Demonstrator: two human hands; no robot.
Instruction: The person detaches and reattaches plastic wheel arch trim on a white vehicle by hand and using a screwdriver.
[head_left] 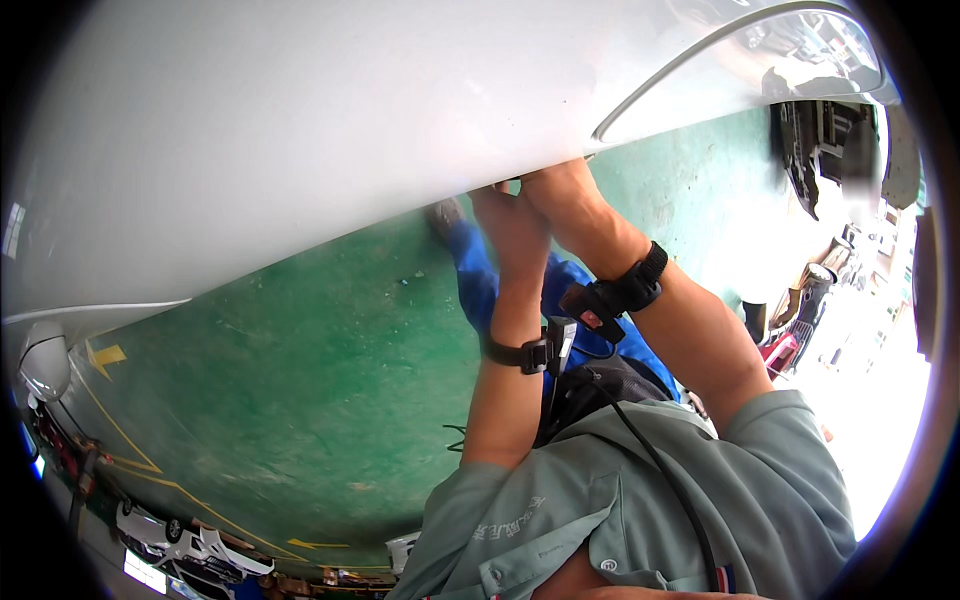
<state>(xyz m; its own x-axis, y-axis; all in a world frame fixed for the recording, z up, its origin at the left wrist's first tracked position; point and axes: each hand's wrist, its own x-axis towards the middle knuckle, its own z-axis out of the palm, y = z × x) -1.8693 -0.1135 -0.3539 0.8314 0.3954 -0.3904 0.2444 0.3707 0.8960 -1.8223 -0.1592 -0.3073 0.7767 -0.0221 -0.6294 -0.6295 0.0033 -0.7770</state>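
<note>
Left hand (510, 228), right hand (568, 200): fingers partly hidden, grip I cannot tell; the white panel (330, 130) over them I judge stiff, slick, best held by its edge.

The setting is a vehicle workshop, as indicated by the large white body panel (330, 130) of a car, with its wing mirror (45, 362) at far left, and by a green floor (330, 370) marked with yellow lines (178, 486) and an arrow (110, 355). A second white car (190, 545) stands at lower left; bulky dark parts (798, 150) line the bright right-hand side
</note>
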